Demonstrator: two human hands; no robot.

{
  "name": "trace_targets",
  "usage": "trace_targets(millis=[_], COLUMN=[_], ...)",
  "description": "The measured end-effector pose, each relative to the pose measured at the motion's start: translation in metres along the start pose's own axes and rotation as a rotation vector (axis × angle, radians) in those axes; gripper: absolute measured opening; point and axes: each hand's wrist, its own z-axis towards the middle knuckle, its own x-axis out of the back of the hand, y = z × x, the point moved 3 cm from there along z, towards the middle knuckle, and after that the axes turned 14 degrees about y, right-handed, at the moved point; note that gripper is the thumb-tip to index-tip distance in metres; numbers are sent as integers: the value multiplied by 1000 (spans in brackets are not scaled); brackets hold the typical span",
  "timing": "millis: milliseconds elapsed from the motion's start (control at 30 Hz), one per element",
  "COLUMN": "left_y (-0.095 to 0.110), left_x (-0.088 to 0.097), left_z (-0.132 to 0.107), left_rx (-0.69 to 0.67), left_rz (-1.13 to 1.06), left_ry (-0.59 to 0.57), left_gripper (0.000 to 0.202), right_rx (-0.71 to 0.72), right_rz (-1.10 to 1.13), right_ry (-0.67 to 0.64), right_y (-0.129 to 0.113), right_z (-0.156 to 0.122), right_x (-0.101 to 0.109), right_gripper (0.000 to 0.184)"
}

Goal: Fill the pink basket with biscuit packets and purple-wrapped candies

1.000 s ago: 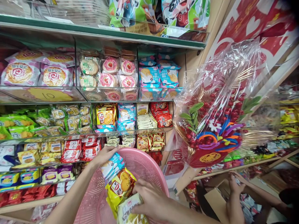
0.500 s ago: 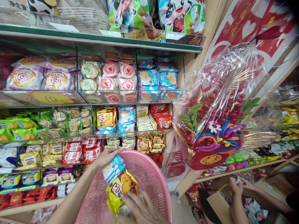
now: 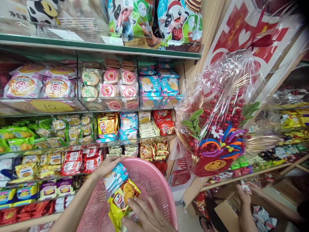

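A pink plastic basket (image 3: 166, 183) with perforated walls stands below the shelves. My left hand (image 3: 108, 167) is closed at its far left rim, its fingers partly hidden behind the edge. Inside the basket, blue-and-white biscuit packets (image 3: 116, 177) lie just below that hand. Beside them are yellow biscuit packets (image 3: 119, 201) with round biscuits printed on the wrapper. My right hand (image 3: 147, 214) reaches over the basket, its fingers stretched out and the tips against the yellow packets. Part of a pale packet shows under its fingers.
Tiered shelves (image 3: 96, 51) hold rows of wrapped biscuits. To the right hangs a plastic-wrapped red berry decoration (image 3: 214, 129), close to the basket. At lower right, another person's hands (image 3: 245, 193) hold a small packet above an open cardboard box (image 3: 227, 212).
The view has shifted slightly, so the shelves sit a little lower and further left. My right fingers have moved slightly over the yellow packets. My left hand stays at the rim.
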Motion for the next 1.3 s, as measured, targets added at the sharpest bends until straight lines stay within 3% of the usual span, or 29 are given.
trace_targets(millis=[133, 267, 433, 567, 667, 967, 1300], left_y=[-4, -7, -8, -11, -11, -9, -12], left_x=[-2, -4, -7, -9, -10, -12, -7], left_z=[0, 2, 4, 5, 6, 12, 10], left_rx=[28, 29, 8, 49, 34, -32, 2], left_rz=[-2, -1, -26, -47, -50, -9, -16], left_ry=[-18, -29, -28, -34, -29, -17, -28], left_gripper=[54, 54, 54, 57, 56, 52, 52], right_rx=[-97, -257, -477, -628, -652, -682, -683], right_rz=[-43, -35, 94, 220, 237, 283, 326], right_ry=[36, -72, -40, -22, -10, 4, -9], right_y=[-7, -9, 4, 21, 28, 27, 26], right_z=[-12, -15, -11, -12, -12, -9, -10], right_x=[-8, -9, 3, 16, 23, 24, 22], right_gripper=[44, 41, 41, 58, 69, 55, 68])
